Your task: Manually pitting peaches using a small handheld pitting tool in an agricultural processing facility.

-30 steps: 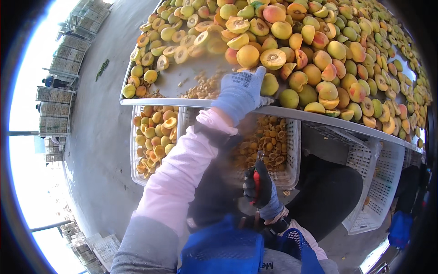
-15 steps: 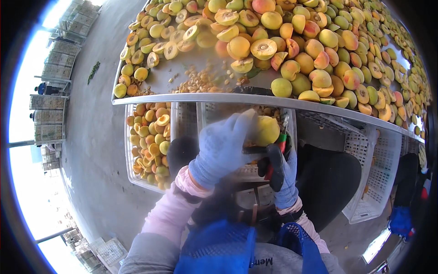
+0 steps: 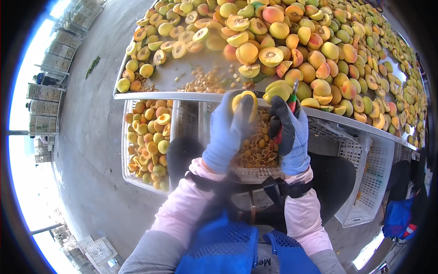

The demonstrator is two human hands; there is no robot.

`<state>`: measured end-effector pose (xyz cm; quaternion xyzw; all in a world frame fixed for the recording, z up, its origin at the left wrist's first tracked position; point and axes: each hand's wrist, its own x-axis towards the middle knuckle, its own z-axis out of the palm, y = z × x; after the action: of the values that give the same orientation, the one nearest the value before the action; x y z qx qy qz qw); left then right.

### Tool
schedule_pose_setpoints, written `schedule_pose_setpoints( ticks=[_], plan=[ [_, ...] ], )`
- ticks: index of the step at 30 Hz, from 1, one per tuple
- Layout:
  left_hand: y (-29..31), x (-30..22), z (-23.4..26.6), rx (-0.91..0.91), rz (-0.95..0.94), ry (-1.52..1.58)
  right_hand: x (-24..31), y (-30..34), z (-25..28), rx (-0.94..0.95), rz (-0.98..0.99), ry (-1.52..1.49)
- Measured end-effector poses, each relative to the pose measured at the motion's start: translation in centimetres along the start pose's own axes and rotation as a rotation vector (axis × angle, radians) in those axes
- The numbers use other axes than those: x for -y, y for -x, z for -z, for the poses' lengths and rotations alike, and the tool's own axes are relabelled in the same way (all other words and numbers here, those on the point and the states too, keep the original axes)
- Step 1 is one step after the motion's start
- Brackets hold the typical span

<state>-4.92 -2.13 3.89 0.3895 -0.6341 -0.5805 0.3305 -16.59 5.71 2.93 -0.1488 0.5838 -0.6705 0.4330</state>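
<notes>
Both my hands wear blue-grey gloves and are raised at the near edge of the table. My left hand (image 3: 226, 134) is closed around a yellow peach half (image 3: 245, 104), its thumb across the fruit. Beside it, my right hand (image 3: 290, 134) grips a small pitting tool with a red and green handle (image 3: 292, 103) and a narrow metal tip pointing up. A greenish-yellow peach piece (image 3: 277, 90) is at the right fingertips; whether they hold it or it rests on the table edge, I cannot tell. Below my hands, a white crate (image 3: 258, 172) contains ring-shaped scraps and pits.
Whole and halved peaches (image 3: 315, 57) cover most of the metal-edged table (image 3: 182, 96), with loose pits (image 3: 207, 82) near its front. A crate of peach halves (image 3: 148, 144) stands below left. White crates (image 3: 369, 182) are at right, near another person's blue garment (image 3: 398, 218).
My hands have risen toward the table edge and drawn apart. The peach, in one piece between them before, now appears as separate pieces at each hand. The tool's tip now shows upright.
</notes>
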Motion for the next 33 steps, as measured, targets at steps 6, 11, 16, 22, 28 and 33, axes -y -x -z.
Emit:
schedule_pose_setpoints(
  ticks=[6, 11, 16, 22, 28, 33],
  plan=[
    [1.3, 0.5, -0.5, -0.179, 0.431, 0.479, -1.7, 1.8, -0.2, -0.154, 0.056, 0.001],
    [3.4, 3.2, 0.8, 0.081, -0.115, -0.212, -2.8, 4.8, -0.9, 0.097, -0.021, 0.046],
    [5.1, 0.8, 1.9, 0.095, 0.045, 0.053, -2.6, 4.9, 0.5, 0.188, 0.212, 0.355],
    [6.8, 1.5, 1.2, -0.039, 0.091, 0.036, -3.7, 9.0, -0.7, 0.166, 0.157, 0.288],
    [8.8, 2.5, 0.1, -0.046, -0.034, 0.194, -4.7, 11.0, -0.5, 0.191, 0.061, 0.449],
    [9.4, 2.5, -0.1, -0.058, -0.081, -0.018, -6.4, 11.8, -0.4, 0.132, 0.086, 0.322]
  ],
)
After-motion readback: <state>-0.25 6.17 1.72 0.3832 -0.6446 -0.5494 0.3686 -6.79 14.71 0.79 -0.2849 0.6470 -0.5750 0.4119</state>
